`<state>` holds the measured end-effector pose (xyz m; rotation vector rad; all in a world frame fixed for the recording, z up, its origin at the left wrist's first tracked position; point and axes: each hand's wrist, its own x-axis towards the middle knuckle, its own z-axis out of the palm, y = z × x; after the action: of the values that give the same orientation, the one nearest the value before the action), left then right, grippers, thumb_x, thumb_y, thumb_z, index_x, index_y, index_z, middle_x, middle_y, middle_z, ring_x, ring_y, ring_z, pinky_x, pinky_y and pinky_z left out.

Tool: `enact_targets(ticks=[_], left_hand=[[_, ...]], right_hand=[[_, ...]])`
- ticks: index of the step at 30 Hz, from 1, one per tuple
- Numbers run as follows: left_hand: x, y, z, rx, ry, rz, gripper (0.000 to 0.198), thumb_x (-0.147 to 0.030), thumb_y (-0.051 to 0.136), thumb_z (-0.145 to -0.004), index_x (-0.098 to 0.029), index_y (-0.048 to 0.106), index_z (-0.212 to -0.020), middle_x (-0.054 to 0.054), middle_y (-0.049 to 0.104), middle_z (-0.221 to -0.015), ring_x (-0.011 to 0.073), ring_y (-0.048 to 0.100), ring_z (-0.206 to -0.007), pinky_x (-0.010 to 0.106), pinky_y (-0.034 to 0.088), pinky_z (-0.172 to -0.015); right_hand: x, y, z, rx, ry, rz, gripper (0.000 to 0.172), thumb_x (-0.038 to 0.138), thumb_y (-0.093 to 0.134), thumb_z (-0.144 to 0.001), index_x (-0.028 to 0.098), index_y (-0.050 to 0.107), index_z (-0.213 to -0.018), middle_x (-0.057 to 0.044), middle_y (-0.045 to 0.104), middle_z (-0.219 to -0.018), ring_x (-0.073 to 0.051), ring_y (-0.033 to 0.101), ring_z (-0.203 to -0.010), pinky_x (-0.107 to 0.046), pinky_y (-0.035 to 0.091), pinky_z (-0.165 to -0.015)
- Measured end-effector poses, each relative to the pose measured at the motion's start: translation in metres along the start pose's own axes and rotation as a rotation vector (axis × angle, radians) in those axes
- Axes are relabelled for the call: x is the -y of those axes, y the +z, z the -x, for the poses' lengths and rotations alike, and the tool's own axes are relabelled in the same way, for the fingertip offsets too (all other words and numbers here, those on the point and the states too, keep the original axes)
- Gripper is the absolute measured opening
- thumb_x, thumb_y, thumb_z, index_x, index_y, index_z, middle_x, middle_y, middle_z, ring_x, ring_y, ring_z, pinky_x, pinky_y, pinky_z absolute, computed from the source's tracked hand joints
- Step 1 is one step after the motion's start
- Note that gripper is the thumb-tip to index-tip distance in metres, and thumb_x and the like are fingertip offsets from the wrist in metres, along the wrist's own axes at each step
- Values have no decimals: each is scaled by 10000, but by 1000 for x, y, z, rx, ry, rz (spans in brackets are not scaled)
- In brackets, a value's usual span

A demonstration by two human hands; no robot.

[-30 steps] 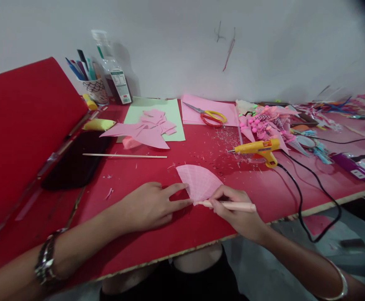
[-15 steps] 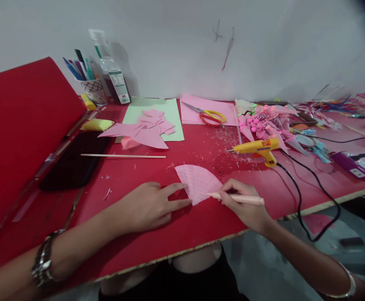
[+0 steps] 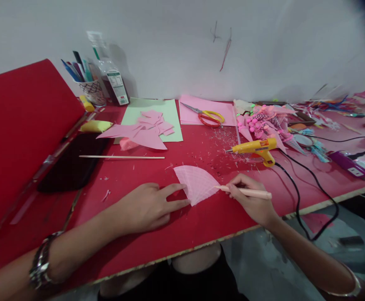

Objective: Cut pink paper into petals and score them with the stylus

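Observation:
A pink fan-shaped piece of paper [image 3: 197, 183], marked with a grid of faint lines, lies flat on the red tabletop. My left hand [image 3: 152, 205] rests beside it with two fingers stretched onto its left edge, holding nothing. In my right hand [image 3: 249, 200] is a pale peach marker pen [image 3: 254, 193], pinched between thumb and fingers. The pen's tip is at the right edge of the paper, and its barrel points away to the right.
A yellow glue gun [image 3: 257, 147] with a black cord lies right of the paper. Behind are scissors [image 3: 212, 118], pink paper cutouts [image 3: 138, 131] and a pile of pink cones [image 3: 266, 121]. A thin stick [image 3: 122, 157], black phone [image 3: 71, 167], bottle [image 3: 116, 85] and pen cup [image 3: 93, 92] are leftward.
My right hand has moved the marker pen to the right and slightly away from me, toward the paper's outer right corner. My left hand stays on the paper.

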<state>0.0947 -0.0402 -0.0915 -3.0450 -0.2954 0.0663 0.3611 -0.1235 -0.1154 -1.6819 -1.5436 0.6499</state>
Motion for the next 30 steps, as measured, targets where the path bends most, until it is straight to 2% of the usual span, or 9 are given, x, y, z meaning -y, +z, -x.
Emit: enact_targets(ticks=[12, 16, 19, 22, 25, 30], left_hand=[[0, 1, 0, -26, -7, -26, 412, -261, 361, -847, -298, 379, -1257, 97, 416, -1280, 178, 579, -785, 302, 436, -602], [1, 0, 0, -24, -14, -20, 419, -261, 372, -839, -302, 384, -1255, 89, 414, -1289, 172, 582, -758, 307, 435, -608], [0, -1, 0, -32, -8, -18, 413, -254, 378, -836, -294, 402, -1246, 88, 428, -1278, 174, 587, -771, 307, 433, -613], [-1, -2, -2, -47, -8, -32, 410, -263, 399, -824, -293, 418, -1232, 78, 448, -1267, 167, 590, -742, 309, 435, -605], [-2, -1, -3, -71, -19, -39, 404, -241, 390, -806, -264, 437, -1207, 73, 477, -1251, 166, 590, -738, 299, 437, -586], [-5, 1, -2, -136, -62, -45, 319, -221, 388, -777, -207, 516, -1068, 69, 523, -1197, 138, 565, -650, 295, 440, -568]], right_hand=[[-2, -3, 0, -53, 11, 3, 168, 287, 512, -807, 176, 522, -682, 0, 556, -619, -127, 529, -579, -231, 382, -508], [0, -3, 0, -135, -2, -54, 167, 296, 509, -817, 180, 516, -698, 13, 533, -610, -112, 520, -563, -227, 403, -529], [0, -2, -2, -222, -1, -172, 129, 311, 501, -829, 188, 525, -800, 0, 564, -693, -119, 556, -634, -235, 447, -591], [0, 0, -3, -243, -36, -288, 157, 322, 459, -852, 198, 501, -941, -36, 593, -840, -141, 585, -739, -268, 481, -657], [2, 2, -4, -153, -99, -209, 165, 303, 407, -873, 194, 508, -944, -55, 595, -878, -151, 580, -764, -287, 471, -689], [9, 4, -6, 68, -241, 25, 96, 219, 474, -817, 199, 505, -906, -38, 579, -844, -158, 552, -757, -279, 426, -701]])
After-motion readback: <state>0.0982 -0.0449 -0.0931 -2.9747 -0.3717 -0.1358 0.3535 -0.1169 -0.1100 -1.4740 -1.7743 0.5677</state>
